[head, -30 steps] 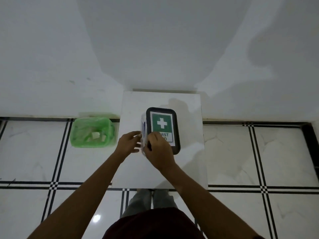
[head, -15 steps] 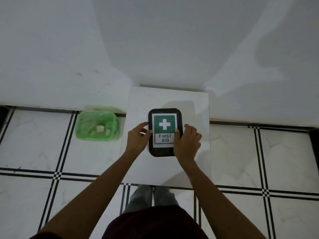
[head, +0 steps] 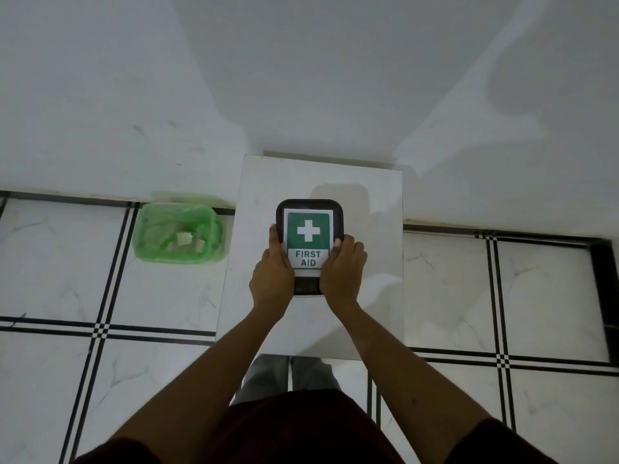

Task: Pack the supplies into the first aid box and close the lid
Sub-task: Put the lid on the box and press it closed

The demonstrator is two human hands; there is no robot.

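The first aid box (head: 308, 222) lies flat on a small white table (head: 368, 212), its black lid down and showing a green label with a white cross and the words FIRST AID. My left hand (head: 272, 279) presses on the lid's left near part, thumb along its left edge. My right hand (head: 341, 272) presses on the right near part, thumb on the lid's right side. Both hands cover the lid's near corners. The box's contents are hidden under the lid.
A bin lined with a green plastic bag (head: 179, 234), holding a few white scraps, stands on the tiled floor left of the table. A white wall rises right behind the table. My legs (head: 288, 373) are under the table's near edge.
The lid was tilted up one second ago and now lies flat on the box. Both hands moved onto the lid's near corners, closer together than half a second ago.
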